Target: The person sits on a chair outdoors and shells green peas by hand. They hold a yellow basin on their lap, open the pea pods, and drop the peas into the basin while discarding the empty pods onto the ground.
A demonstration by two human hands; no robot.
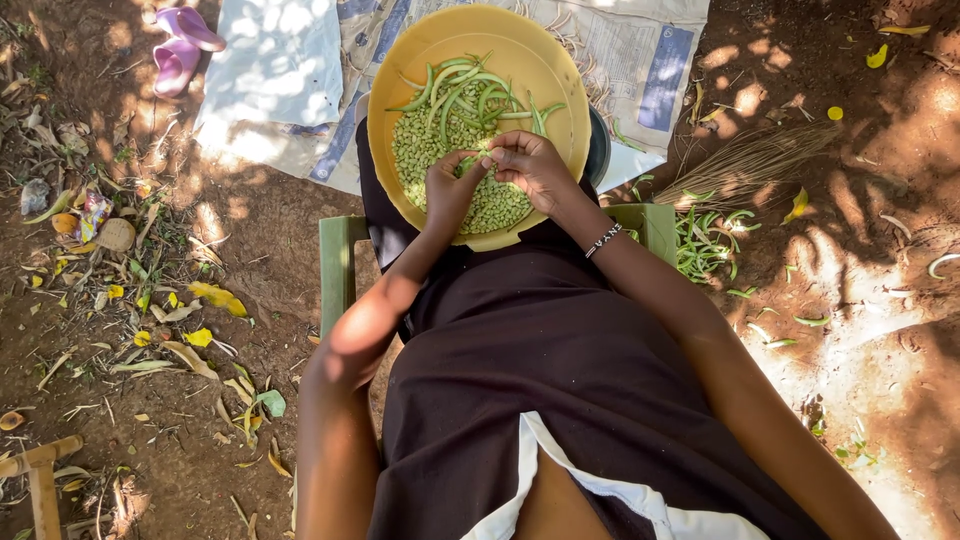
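Dusty leaf-strewn ground, round yellow plastic bowl (560,70), both hands (452,190) (532,165) pinching slender pod (478,160)

Slim green pod (473,160) pinched above shelled peas (440,150) in yellow bowl (400,60)

Both arms stretched forward and bent inward, forearms converging toward the middle. Left hand (452,192) curled, fingers pinched together at the tips, thumb side up. Right hand (533,165) just beside it, fingertips meeting those of the left, wrist bent and wearing a beaded band (604,240).
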